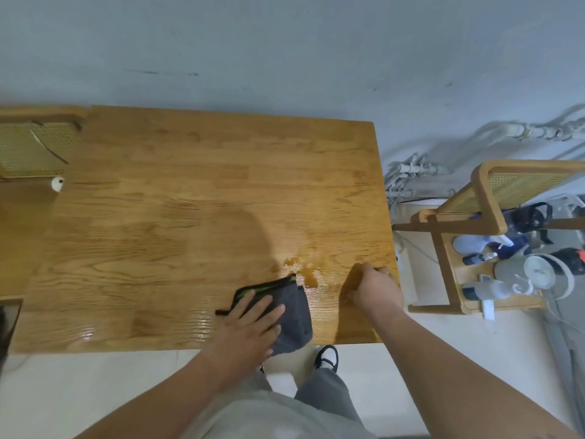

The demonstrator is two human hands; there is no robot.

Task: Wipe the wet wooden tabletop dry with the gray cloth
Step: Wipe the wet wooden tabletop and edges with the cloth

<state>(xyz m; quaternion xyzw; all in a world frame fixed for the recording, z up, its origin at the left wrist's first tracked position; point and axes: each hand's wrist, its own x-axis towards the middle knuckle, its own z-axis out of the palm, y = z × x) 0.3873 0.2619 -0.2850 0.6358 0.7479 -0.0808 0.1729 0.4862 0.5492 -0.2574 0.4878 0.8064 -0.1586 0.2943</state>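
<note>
Clearly the wiping is under way near the table's front edge, towards its right front corner. The left hand (250,324) lies flat with straight fingers spread on the gray cloth (292,315), pressing it onto the wooden tabletop (190,191). The cloth is folded, with a green-and-black hem on its far side. The right hand (373,289) is curled into a fist close to the right edge, resting on the wood and holding nothing that I can see; it seems to brace the body.

A puddle (304,270) sits just beyond the cloth's far right corner, almost touching it. To do this step well, I judge the palm should keep even pressure and push the cloth away over that puddle in overlapping strokes. The cloth should be turned to a dry face once it is soaked, so water is lifted rather than smeared. A shiny film also shows along the front edge to the left of the cloth and needs passes too.

Behind the table stands a pale wall (285,42). Beyond the right edge are a cane-backed chair (487,198), white pipes (408,175) and a low wooden shelf (456,280) carrying bottles.
</note>
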